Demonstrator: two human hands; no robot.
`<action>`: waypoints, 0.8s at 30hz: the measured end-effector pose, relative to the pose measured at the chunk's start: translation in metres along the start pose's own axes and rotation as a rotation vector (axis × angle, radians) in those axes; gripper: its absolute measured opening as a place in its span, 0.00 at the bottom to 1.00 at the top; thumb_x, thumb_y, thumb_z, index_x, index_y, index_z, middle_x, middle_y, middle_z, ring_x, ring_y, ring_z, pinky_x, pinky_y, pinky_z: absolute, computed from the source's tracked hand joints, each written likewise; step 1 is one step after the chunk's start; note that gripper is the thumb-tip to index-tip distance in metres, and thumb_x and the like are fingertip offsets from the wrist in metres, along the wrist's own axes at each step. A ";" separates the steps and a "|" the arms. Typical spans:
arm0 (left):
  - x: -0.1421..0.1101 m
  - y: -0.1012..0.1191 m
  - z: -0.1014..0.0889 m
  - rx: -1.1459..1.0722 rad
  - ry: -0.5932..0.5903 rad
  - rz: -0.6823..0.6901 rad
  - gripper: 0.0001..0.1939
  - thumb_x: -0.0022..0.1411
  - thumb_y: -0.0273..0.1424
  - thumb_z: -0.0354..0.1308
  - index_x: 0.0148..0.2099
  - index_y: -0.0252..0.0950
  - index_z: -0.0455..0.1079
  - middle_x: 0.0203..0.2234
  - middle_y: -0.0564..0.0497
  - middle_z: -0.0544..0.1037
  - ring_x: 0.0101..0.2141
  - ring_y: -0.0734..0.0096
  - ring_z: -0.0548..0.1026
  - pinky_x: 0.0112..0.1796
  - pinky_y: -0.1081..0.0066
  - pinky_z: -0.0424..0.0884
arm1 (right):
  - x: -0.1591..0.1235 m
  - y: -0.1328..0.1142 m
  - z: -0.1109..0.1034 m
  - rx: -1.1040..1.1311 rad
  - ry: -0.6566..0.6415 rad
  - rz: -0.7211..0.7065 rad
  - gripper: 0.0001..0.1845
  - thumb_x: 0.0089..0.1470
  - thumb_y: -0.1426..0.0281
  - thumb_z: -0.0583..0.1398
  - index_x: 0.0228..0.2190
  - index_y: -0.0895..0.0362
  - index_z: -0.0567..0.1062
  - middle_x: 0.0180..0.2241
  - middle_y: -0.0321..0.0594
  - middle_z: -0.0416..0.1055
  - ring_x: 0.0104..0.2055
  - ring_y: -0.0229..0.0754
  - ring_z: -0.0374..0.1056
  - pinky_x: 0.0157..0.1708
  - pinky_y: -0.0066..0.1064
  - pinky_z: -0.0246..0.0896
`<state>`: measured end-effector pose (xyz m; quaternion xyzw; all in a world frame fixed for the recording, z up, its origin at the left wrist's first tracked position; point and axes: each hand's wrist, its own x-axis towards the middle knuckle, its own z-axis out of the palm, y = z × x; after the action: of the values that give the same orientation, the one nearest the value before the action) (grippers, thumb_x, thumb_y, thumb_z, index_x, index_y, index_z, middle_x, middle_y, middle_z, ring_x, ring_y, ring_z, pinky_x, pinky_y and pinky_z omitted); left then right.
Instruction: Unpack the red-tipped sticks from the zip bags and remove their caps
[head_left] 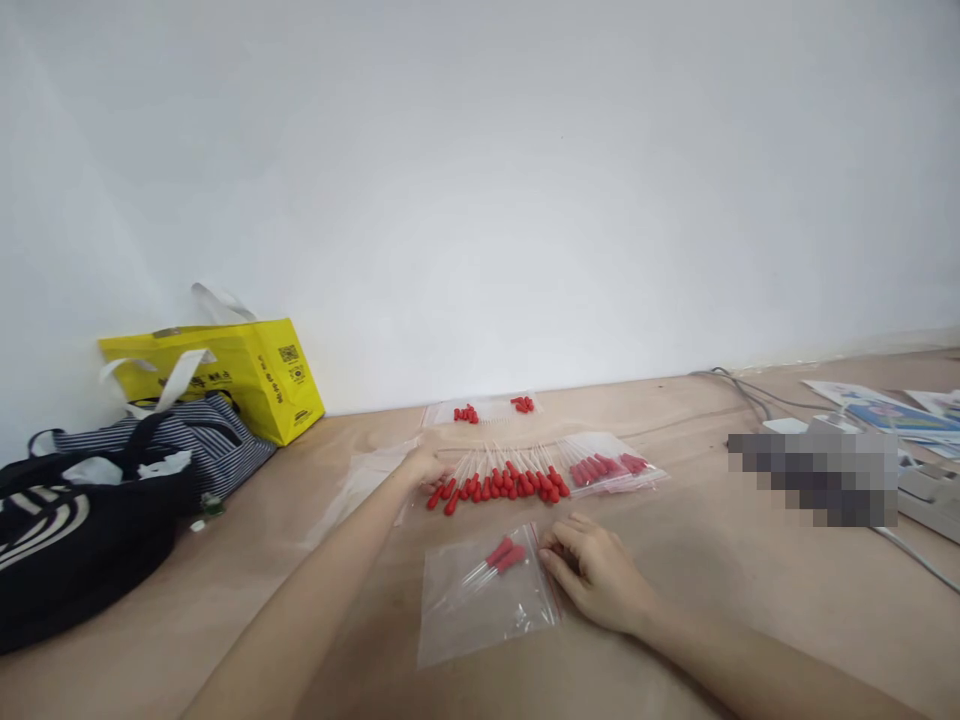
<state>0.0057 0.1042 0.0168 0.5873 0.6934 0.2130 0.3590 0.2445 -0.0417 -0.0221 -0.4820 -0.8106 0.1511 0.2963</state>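
**Two hands at dropper row and near clear bag**

Left hand (421,468) at left end of the dropper row (514,485); fingers bent narrow by the outermost bulbs, can't tell if anything is pinched. Right hand (596,575) at right edge of near bag (480,622), fingers curled, thumb close to index; firm pinch on the bag can't be confirmed. Placement looks suited to steadying the red-striped edge.

Near bag lies flat on table (720,570), two droppers (504,557) inside, bulbs toward the striped edge, tubes angled left and nearer. Row sits just beyond it, bulbs near, tubes far; likely keeps bulbs within easy finger reach and countable. Tubes overlap, bulbs bunch mid-row.

Filled bag (636,483) at right end of row, also with red-bulbed droppers. Far bag (495,409) near wall, two bulb clusters. Clear plastic bags (360,492) left of row, flat, probably kept handy for the left hand.
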 end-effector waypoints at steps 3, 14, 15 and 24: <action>-0.011 -0.003 -0.006 0.112 -0.044 -0.030 0.15 0.55 0.34 0.57 0.42 0.30 0.65 0.34 0.47 0.72 0.33 0.66 0.72 0.33 0.65 0.69 | 0.001 0.002 0.000 -0.016 -0.008 0.038 0.05 0.48 0.74 0.52 0.26 0.56 0.67 0.26 0.35 0.67 0.32 0.38 0.61 0.29 0.28 0.50; -0.050 -0.024 -0.004 0.175 0.005 0.265 0.28 0.30 0.31 0.65 0.39 0.35 0.65 0.31 0.53 0.72 0.30 0.68 0.71 0.30 0.74 0.64 | 0.004 0.005 -0.001 0.077 -0.034 0.032 0.02 0.44 0.74 0.56 0.23 0.56 0.69 0.24 0.34 0.68 0.31 0.38 0.62 0.32 0.28 0.52; -0.049 -0.026 -0.001 0.170 0.010 0.278 0.27 0.32 0.31 0.64 0.40 0.35 0.65 0.32 0.52 0.72 0.30 0.68 0.71 0.30 0.74 0.65 | 0.004 0.005 -0.002 0.092 -0.035 0.028 0.02 0.44 0.73 0.56 0.24 0.55 0.70 0.24 0.34 0.68 0.31 0.38 0.62 0.32 0.28 0.53; -0.078 -0.039 0.003 0.168 0.116 0.414 0.23 0.44 0.32 0.60 0.45 0.34 0.64 0.40 0.45 0.71 0.36 0.64 0.71 0.37 0.67 0.68 | 0.006 0.003 0.001 0.107 -0.096 -0.015 0.03 0.42 0.73 0.59 0.23 0.55 0.74 0.24 0.36 0.67 0.31 0.39 0.61 0.31 0.28 0.55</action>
<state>-0.0139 0.0198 0.0068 0.7316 0.5929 0.2571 0.2169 0.2439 -0.0353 -0.0224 -0.4517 -0.8181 0.2152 0.2835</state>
